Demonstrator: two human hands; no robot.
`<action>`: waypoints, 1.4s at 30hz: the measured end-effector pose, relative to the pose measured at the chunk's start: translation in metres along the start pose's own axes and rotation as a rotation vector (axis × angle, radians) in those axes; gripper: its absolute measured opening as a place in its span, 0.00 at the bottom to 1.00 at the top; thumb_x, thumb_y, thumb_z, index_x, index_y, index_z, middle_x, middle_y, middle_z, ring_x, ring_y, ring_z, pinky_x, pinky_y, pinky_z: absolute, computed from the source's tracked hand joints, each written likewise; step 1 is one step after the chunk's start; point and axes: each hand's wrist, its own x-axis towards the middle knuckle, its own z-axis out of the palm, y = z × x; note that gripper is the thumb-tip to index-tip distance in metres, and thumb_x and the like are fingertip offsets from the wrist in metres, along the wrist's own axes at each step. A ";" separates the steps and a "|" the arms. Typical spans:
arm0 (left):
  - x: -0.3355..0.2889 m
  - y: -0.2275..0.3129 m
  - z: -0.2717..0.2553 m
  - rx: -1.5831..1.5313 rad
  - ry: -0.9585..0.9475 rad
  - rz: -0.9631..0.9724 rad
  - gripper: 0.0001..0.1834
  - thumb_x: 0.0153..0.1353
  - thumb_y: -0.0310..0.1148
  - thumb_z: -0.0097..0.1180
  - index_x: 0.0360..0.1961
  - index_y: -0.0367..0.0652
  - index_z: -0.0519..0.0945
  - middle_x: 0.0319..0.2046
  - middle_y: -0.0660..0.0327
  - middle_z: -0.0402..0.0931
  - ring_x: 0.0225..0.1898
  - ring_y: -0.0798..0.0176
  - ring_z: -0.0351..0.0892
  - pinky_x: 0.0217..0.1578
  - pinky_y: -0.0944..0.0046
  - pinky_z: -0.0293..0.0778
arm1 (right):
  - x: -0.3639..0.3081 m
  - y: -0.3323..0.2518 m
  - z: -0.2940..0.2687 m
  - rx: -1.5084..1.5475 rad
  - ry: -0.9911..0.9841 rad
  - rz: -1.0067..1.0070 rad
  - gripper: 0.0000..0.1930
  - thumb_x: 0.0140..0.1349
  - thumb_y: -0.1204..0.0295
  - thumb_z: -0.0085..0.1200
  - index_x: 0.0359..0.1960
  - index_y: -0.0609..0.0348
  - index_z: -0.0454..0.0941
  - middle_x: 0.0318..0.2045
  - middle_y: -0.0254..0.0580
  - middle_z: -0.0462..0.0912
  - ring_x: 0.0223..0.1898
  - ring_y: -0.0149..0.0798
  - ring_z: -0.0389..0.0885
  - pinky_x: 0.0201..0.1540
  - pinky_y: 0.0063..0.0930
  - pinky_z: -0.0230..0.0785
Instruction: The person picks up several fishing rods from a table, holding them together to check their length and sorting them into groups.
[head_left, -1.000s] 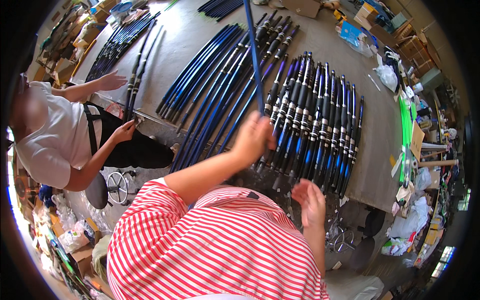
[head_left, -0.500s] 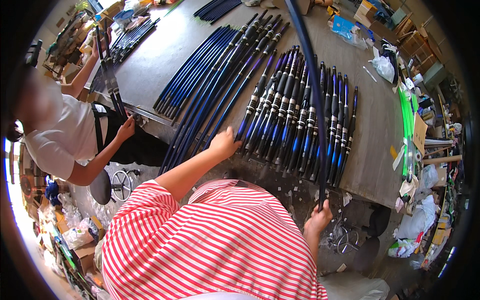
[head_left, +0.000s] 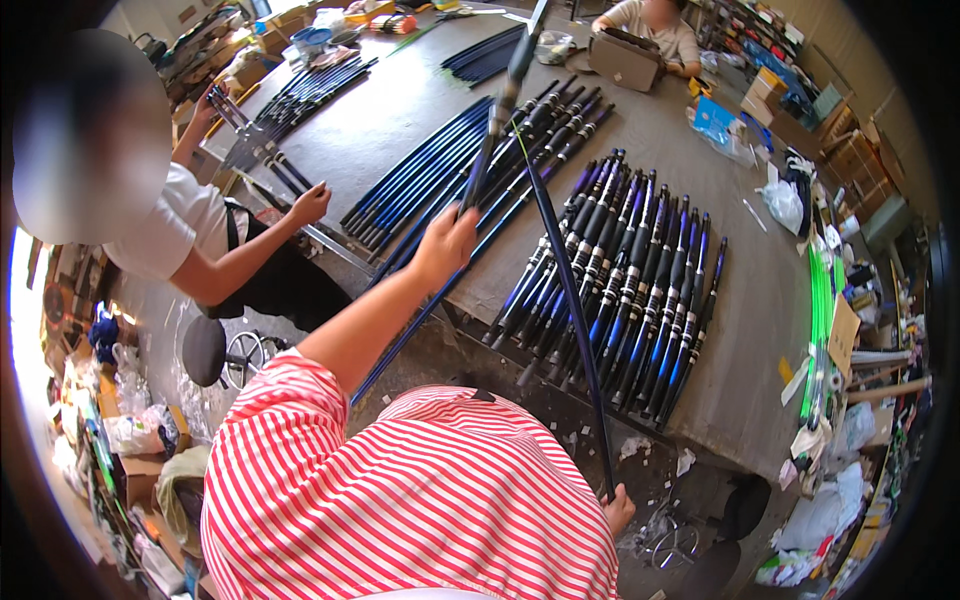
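My left hand (head_left: 448, 245) is closed around a fishing rod handle section (head_left: 512, 75) with a black grip, raised at a slant over the table. At the lower right, my right hand (head_left: 620, 508) grips the butt of a long dark blue rod blank (head_left: 572, 280). The blank leans up and left, its thin greenish tip close to the handle section; whether they touch I cannot tell. Under my left hand lie slim blue rod sections (head_left: 425, 170) and several rods with black grips (head_left: 560, 135). Right of these is a dense row of blue-black rods with silver fittings (head_left: 625, 270).
A co-worker (head_left: 200, 230) at the left holds several rod pieces (head_left: 265, 145). Another person (head_left: 650, 35) sits across the table (head_left: 740, 330) behind a cardboard box (head_left: 625, 60). Bright green rods (head_left: 818, 320) and plastic bags line the right side. Stools stand by the table.
My left hand, earlier by the near ends of the rods, now holds a raised handle section. The blank in my right hand has swung its top leftward. The view has shifted.
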 end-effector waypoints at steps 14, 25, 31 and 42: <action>0.052 0.124 0.022 -0.196 -0.046 0.213 0.10 0.61 0.39 0.43 0.31 0.45 0.62 0.14 0.65 0.65 0.08 0.77 0.54 0.06 0.78 0.48 | -0.014 -0.024 -0.022 -0.307 -0.136 0.057 0.24 0.56 0.61 0.42 0.08 0.67 0.69 0.05 0.39 0.66 0.08 0.33 0.64 0.14 0.29 0.55; 0.045 0.127 0.047 -0.033 0.078 0.318 0.13 0.60 0.41 0.45 0.31 0.43 0.61 0.14 0.64 0.67 0.07 0.76 0.57 0.05 0.78 0.52 | -0.017 -0.017 -0.011 -0.288 -0.104 0.100 0.24 0.57 0.61 0.43 0.08 0.65 0.69 0.05 0.37 0.67 0.08 0.31 0.64 0.13 0.27 0.53; 0.035 0.117 0.058 0.041 0.085 0.347 0.13 0.60 0.42 0.45 0.32 0.44 0.62 0.12 0.65 0.68 0.08 0.77 0.59 0.06 0.78 0.53 | -0.023 -0.034 -0.002 -0.219 -0.133 0.087 0.24 0.57 0.60 0.44 0.07 0.64 0.69 0.05 0.37 0.67 0.08 0.30 0.63 0.13 0.25 0.53; 0.025 0.119 0.075 0.018 0.035 0.319 0.13 0.60 0.43 0.44 0.32 0.44 0.62 0.13 0.64 0.68 0.08 0.76 0.59 0.06 0.78 0.53 | -0.028 -0.024 -0.002 -0.185 -0.200 0.196 0.24 0.57 0.60 0.42 0.07 0.64 0.69 0.05 0.37 0.67 0.08 0.31 0.64 0.13 0.25 0.55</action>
